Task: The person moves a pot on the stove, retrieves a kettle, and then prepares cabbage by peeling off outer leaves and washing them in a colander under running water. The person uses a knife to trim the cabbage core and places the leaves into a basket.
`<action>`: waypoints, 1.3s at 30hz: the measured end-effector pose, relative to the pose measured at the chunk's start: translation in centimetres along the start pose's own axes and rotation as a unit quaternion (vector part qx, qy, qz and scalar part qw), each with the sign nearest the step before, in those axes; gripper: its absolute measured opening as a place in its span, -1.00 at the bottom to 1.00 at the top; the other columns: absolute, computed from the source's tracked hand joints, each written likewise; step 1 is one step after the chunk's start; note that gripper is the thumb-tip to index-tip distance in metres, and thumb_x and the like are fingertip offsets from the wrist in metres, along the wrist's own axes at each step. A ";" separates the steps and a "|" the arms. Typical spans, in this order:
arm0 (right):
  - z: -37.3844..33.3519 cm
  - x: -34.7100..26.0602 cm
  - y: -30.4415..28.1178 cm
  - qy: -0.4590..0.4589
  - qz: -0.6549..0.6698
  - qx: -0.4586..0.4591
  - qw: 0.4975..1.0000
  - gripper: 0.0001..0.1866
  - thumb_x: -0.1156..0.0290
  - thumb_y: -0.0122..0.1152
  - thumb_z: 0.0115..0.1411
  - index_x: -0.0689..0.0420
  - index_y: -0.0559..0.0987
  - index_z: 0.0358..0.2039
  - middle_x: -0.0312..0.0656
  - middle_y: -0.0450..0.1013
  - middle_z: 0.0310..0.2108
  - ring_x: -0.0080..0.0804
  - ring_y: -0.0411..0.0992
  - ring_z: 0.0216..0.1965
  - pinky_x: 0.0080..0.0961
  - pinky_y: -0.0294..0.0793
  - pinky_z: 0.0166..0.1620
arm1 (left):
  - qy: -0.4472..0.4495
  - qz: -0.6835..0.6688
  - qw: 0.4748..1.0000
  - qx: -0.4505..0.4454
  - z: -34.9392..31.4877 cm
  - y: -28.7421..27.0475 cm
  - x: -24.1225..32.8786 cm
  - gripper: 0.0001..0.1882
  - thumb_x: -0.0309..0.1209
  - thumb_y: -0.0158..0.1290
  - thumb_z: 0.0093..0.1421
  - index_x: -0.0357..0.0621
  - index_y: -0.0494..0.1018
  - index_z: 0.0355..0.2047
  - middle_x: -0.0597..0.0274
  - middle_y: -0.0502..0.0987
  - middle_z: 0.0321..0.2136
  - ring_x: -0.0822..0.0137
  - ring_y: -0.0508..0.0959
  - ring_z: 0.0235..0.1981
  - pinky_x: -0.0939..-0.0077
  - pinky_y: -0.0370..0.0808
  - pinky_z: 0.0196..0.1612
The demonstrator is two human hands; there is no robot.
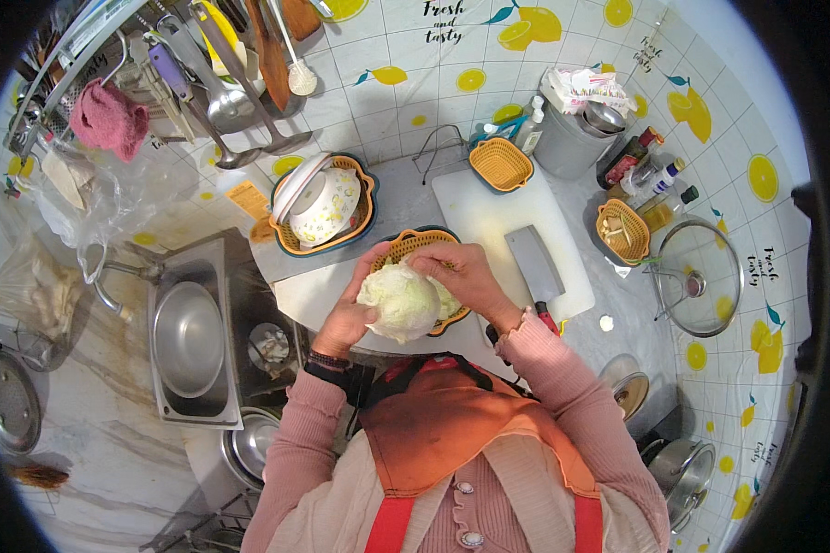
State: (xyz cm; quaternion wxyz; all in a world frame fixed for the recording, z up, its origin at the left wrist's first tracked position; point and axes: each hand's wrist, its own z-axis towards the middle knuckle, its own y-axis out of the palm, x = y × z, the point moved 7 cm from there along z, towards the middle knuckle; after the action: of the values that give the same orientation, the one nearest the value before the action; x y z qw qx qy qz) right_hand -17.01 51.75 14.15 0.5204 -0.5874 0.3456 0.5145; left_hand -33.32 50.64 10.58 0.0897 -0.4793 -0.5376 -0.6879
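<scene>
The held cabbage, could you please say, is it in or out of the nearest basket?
Out: the left hand cups the cabbage, which hides part of the basket.

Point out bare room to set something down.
Free: the white cutting board between the small orange basket, cleaver and right hand; a narrower strip lies right of the cleaver. Crowded: the back right corner, with bottles and gray bucket.

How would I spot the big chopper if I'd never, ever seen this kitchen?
Find the big white cutting board, beyond and right of the person's right hand. On its right half lies the big chopper, its reddish handle toward the person. Unlike the small orange basket at the board's far edge, it is flat, with a broad grey metal blade.
</scene>
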 end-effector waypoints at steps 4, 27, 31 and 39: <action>-0.2 0.1 -0.5 -0.017 0.049 0.043 0.998 -0.76 0.32 0.25 0.28 0.22 0.62 -0.16 -0.29 0.56 -0.36 -0.62 0.49 -0.32 -0.62 0.49 -0.21 | -0.058 0.046 0.997 0.017 -0.1 0.3 -1.0 0.07 -0.33 0.34 -0.17 -0.15 0.11 0.38 0.14 0.32 0.24 0.21 0.34 0.25 0.38 0.21 0.33; -2.2 -0.1 -3.7 -0.031 0.314 0.149 0.937 -0.80 0.56 0.31 0.21 0.22 0.56 -0.15 -0.34 0.54 -0.28 -0.67 0.44 -0.38 -0.71 0.48 -0.31 | -0.087 0.085 0.973 0.198 -1.4 -5.2 -3.6 -0.36 -0.20 0.02 0.39 -0.22 0.10 0.34 0.10 0.43 0.10 0.24 0.52 0.06 0.29 0.54 0.02; -1.3 1.7 -3.0 -0.026 0.024 0.074 0.997 -0.61 0.41 0.33 0.20 0.19 0.53 0.03 -0.20 0.55 -0.10 -0.43 0.49 -0.10 -0.48 0.48 -0.03 | -0.062 0.043 0.984 0.159 -1.1 -4.3 -3.3 -0.30 -0.08 -0.02 0.39 -0.15 0.04 0.38 0.10 0.36 0.18 0.20 0.48 0.12 0.25 0.54 0.02; -2.5 1.9 1.8 -0.006 -0.029 -0.020 0.999 0.09 0.11 0.59 -0.19 0.14 0.24 0.33 0.00 0.31 0.25 -0.13 0.27 0.28 -0.32 0.21 0.31 | -0.074 -0.058 0.994 0.049 -0.2 -0.1 -2.3 -0.24 0.14 -0.14 0.39 -0.05 0.05 0.41 0.15 0.33 0.22 0.23 0.38 0.21 0.26 0.41 0.17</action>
State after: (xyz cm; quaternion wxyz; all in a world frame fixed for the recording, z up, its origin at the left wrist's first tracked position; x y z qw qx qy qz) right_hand -17.64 49.17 11.73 0.5254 -0.6046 0.3150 0.5090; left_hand -32.28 49.64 8.79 0.0333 -0.4920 -0.6027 -0.6274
